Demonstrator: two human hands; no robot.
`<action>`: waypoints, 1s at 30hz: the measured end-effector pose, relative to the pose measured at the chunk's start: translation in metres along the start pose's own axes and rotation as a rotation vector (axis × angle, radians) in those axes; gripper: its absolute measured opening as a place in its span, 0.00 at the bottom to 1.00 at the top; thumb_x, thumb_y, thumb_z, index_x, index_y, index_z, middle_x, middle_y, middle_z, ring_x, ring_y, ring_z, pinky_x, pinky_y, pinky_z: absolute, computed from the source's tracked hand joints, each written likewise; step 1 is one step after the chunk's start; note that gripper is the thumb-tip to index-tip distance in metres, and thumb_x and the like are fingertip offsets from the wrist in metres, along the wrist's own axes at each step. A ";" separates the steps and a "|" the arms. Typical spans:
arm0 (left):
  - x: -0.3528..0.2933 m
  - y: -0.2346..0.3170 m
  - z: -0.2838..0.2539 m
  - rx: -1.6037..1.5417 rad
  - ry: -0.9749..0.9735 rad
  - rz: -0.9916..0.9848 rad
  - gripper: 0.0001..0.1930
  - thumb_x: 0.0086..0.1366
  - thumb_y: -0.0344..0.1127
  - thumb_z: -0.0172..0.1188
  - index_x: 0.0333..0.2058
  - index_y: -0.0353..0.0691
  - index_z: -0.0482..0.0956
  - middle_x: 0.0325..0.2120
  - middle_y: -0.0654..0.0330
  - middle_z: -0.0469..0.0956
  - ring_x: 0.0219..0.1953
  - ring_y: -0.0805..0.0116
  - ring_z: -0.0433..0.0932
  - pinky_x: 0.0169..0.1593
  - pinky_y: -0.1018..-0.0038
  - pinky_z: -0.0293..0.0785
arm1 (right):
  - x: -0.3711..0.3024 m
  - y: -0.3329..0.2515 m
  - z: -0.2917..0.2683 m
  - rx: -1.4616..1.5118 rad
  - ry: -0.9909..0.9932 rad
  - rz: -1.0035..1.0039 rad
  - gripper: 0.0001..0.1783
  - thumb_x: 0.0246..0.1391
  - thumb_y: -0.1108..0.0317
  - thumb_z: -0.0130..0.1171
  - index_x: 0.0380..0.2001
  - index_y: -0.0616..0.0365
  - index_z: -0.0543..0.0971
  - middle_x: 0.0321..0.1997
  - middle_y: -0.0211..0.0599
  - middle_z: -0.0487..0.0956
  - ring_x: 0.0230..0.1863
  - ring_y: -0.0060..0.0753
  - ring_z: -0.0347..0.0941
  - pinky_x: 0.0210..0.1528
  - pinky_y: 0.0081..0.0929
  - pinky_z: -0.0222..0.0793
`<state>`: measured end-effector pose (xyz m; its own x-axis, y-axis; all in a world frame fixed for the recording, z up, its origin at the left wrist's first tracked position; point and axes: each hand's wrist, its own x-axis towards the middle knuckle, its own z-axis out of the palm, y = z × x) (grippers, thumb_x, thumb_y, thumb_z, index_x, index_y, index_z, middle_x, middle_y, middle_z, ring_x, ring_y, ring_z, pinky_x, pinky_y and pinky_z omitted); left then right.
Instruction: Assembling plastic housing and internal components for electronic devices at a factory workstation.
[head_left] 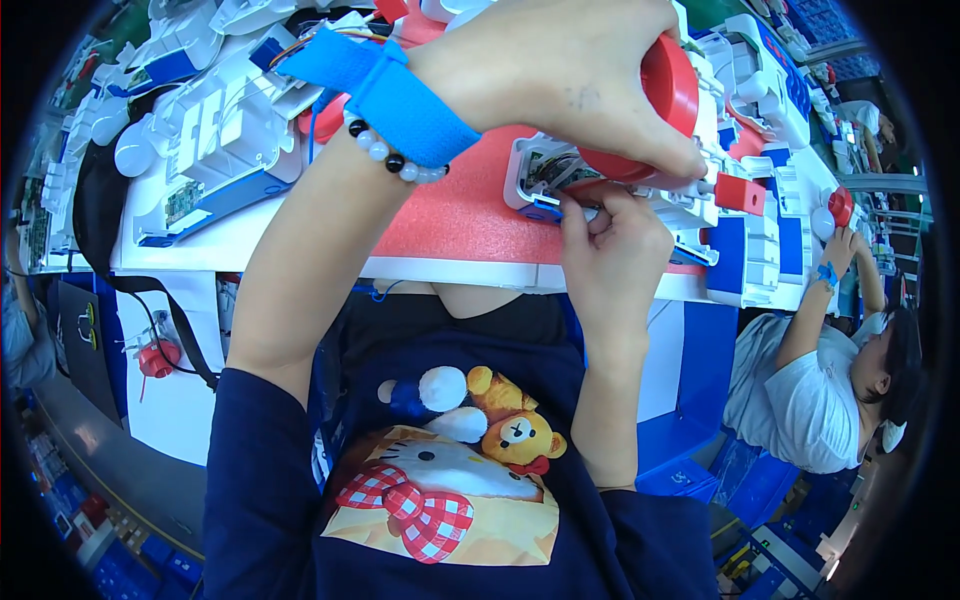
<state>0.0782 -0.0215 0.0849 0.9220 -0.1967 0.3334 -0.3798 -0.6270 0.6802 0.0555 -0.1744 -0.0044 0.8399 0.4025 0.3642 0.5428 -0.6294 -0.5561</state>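
Red ring [672, 85] is over the far part of the white housing [517, 182]; can't see if it's attached. L hand [570, 75] has its grip closed round the ring, thumb along the near side. R hand [620, 240] is at the housing's near edge, fingers curled in; can't make out if its grip has anything. Circuit board & wires visible inside housing, L end. Red block [740, 195] just R of L thumb. Housing's on red mat [460, 220], mat on white table [450, 270]. Blue wristband [375, 85] + bead bracelet [395, 162] on L arm. More white/blue units [215, 150] to L. Co-worker [810, 395] far R, hands by another red part [841, 207].
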 end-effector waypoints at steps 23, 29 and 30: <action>-0.005 -0.003 -0.005 -0.074 0.041 -0.011 0.25 0.37 0.49 0.59 0.23 0.30 0.67 0.20 0.46 0.69 0.25 0.52 0.69 0.29 0.68 0.65 | 0.004 0.001 -0.004 0.021 0.004 -0.002 0.03 0.36 0.79 0.53 0.21 0.64 0.72 0.19 0.45 0.70 0.20 0.44 0.68 0.23 0.32 0.62; -0.007 -0.003 -0.005 -0.081 0.045 -0.005 0.25 0.38 0.50 0.59 0.24 0.30 0.67 0.21 0.45 0.69 0.26 0.51 0.70 0.30 0.67 0.66 | 0.005 0.001 -0.007 0.047 -0.049 -0.006 0.03 0.36 0.80 0.53 0.20 0.65 0.72 0.19 0.46 0.71 0.21 0.45 0.68 0.24 0.32 0.62; -0.007 -0.003 -0.005 -0.094 0.047 -0.001 0.25 0.38 0.50 0.59 0.24 0.30 0.67 0.21 0.45 0.69 0.26 0.51 0.70 0.30 0.67 0.66 | 0.005 0.001 -0.008 0.049 -0.060 -0.005 0.03 0.36 0.80 0.53 0.20 0.65 0.72 0.19 0.46 0.71 0.21 0.45 0.68 0.24 0.32 0.62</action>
<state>0.0725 -0.0140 0.0839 0.9186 -0.1595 0.3615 -0.3864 -0.5536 0.7377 0.0607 -0.1785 0.0028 0.8351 0.4459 0.3222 0.5453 -0.5944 -0.5910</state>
